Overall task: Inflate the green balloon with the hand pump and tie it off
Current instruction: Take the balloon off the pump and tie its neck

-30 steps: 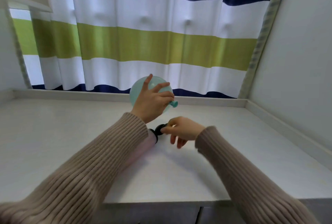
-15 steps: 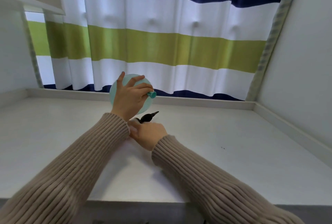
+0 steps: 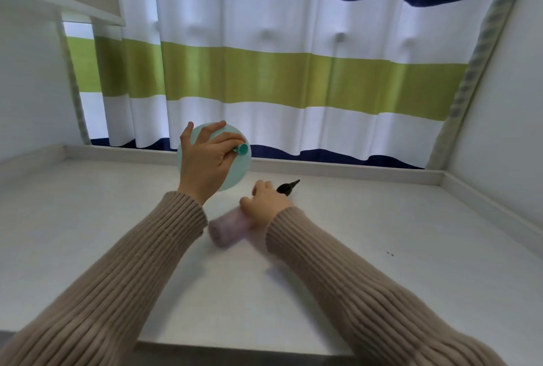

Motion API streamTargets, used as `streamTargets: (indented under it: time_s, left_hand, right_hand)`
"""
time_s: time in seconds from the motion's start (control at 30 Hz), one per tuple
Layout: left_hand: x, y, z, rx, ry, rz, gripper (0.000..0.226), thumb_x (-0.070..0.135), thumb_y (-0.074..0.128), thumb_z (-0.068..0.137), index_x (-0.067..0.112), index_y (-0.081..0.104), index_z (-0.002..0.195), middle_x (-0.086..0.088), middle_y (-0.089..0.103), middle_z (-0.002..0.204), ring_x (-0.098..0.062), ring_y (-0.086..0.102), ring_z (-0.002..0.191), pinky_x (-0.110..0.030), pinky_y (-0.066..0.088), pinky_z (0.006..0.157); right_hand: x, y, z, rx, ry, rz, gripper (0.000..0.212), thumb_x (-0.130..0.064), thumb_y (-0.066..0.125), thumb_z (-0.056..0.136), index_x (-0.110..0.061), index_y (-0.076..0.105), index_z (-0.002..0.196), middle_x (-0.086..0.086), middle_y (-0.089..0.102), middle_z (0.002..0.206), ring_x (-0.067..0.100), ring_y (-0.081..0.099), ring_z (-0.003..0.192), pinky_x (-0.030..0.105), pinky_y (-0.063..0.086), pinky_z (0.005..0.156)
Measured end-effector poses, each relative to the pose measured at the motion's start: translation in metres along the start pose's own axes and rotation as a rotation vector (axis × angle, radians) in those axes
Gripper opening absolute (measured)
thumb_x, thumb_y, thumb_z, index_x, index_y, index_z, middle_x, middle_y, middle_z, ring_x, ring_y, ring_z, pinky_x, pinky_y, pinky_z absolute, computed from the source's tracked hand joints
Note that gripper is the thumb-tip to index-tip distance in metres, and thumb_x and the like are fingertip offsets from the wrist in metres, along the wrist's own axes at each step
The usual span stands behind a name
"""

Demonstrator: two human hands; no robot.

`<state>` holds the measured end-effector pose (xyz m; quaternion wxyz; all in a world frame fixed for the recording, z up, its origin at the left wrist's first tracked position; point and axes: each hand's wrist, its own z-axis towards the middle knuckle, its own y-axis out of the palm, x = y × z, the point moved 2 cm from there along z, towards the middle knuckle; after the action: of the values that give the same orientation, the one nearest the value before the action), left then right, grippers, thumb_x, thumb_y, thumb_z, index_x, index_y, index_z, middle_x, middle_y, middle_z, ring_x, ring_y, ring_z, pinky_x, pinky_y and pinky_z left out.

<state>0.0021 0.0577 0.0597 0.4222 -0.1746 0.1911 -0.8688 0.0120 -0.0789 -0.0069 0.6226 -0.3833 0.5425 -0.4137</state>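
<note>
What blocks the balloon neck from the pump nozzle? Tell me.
Nothing visible does. The left hand pinches the green balloon at its neck, above the table. The hand pump lies under the right hand, its black nozzle pointing away, bare air between them.

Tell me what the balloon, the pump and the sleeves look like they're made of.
Balloon: thin pale green rubber or latex by the look, translucent and smooth, with a darker rolled neck. Pump: likely plastic, a frosted pinkish barrel, blurred here, and a matte black tapered nozzle. Sleeves: beige ribbed knit, soft and matte; the fibre can't be told.
</note>
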Motion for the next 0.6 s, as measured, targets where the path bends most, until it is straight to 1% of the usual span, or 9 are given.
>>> streamTargets:
  time_s: [0.07,0.13,0.2,0.23,0.33,0.43,0.5,0.57,0.6]
  left_hand:
    - [0.002,0.005,0.0,0.007,-0.042,-0.047,0.026,0.017,0.049,0.089,0.018,0.073,0.098,0.007,0.071,0.109,-0.022,0.049,0.125,-0.056,0.011,0.111]
    - [0.006,0.01,-0.001,0.011,-0.074,-0.089,0.024,0.014,0.052,0.09,0.017,0.074,0.099,0.005,0.071,0.11,-0.023,0.049,0.124,-0.057,0.012,0.11]
    - [0.013,0.017,-0.002,0.003,-0.087,-0.116,0.022,0.012,0.054,0.09,0.017,0.074,0.099,0.004,0.071,0.11,-0.024,0.05,0.124,-0.058,0.013,0.11]
    - [0.017,0.021,-0.003,-0.007,-0.093,-0.126,0.022,0.012,0.055,0.09,0.017,0.074,0.099,0.005,0.071,0.11,-0.023,0.049,0.124,-0.057,0.012,0.11]
    - [0.029,0.031,-0.006,-0.047,-0.122,-0.148,0.022,0.013,0.054,0.093,0.019,0.074,0.1,0.007,0.07,0.112,-0.019,0.047,0.126,-0.054,0.011,0.111]
    - [0.041,0.037,-0.01,-0.111,-0.167,-0.174,0.023,0.018,0.051,0.095,0.022,0.072,0.103,0.011,0.067,0.115,-0.014,0.043,0.128,-0.049,0.008,0.113]
    - [0.047,0.039,-0.011,-0.178,-0.186,-0.154,0.025,0.024,0.048,0.097,0.025,0.071,0.106,0.013,0.066,0.117,-0.011,0.041,0.127,-0.048,0.005,0.113]
    - [0.05,0.04,-0.012,-0.252,-0.201,-0.1,0.027,0.029,0.046,0.097,0.027,0.069,0.11,0.014,0.064,0.12,-0.009,0.04,0.127,-0.049,0.004,0.114]
    - [0.051,0.04,-0.011,-0.29,-0.205,-0.066,0.028,0.031,0.045,0.098,0.029,0.069,0.112,0.015,0.063,0.122,-0.008,0.039,0.127,-0.049,0.003,0.114]
  right_hand:
    - [0.029,-0.016,0.01,-0.027,0.082,-0.022,0.051,-0.041,0.042,0.091,-0.011,0.042,0.132,0.01,0.036,0.14,0.032,0.054,0.115,0.046,0.045,0.096]
    - [0.055,-0.031,0.016,-0.042,0.139,-0.027,0.045,-0.031,0.042,0.093,-0.01,0.043,0.132,0.01,0.029,0.145,0.031,0.055,0.112,0.045,0.044,0.098]
    - [0.077,-0.038,0.019,-0.039,0.162,-0.012,0.038,-0.021,0.038,0.095,-0.009,0.045,0.13,0.009,0.029,0.144,0.03,0.056,0.108,0.046,0.043,0.1]
    - [0.086,-0.039,0.019,-0.028,0.163,0.006,0.035,-0.02,0.035,0.096,-0.009,0.046,0.128,0.008,0.032,0.141,0.029,0.057,0.106,0.046,0.043,0.1]
    - [0.1,-0.036,0.013,0.003,0.12,0.076,0.031,-0.026,0.039,0.097,-0.012,0.048,0.123,0.007,0.038,0.135,0.026,0.058,0.104,0.043,0.044,0.1]
    - [0.105,-0.035,0.004,0.034,0.095,0.166,0.032,-0.028,0.042,0.097,-0.015,0.048,0.125,0.009,0.04,0.136,0.026,0.054,0.112,0.039,0.041,0.103]
    - [0.099,-0.047,-0.006,0.177,0.008,0.278,0.029,-0.028,0.044,0.097,-0.014,0.054,0.12,0.009,0.047,0.13,0.024,0.05,0.115,0.032,0.039,0.098]
    - [0.085,-0.067,-0.022,0.321,-0.121,0.431,0.027,-0.038,0.043,0.098,-0.017,0.058,0.107,0.003,0.059,0.115,0.021,0.059,0.103,0.031,0.045,0.086]
    - [0.076,-0.078,-0.03,0.331,-0.17,0.492,0.033,-0.047,0.04,0.096,-0.019,0.058,0.102,-0.001,0.064,0.105,0.019,0.064,0.092,0.034,0.05,0.081]
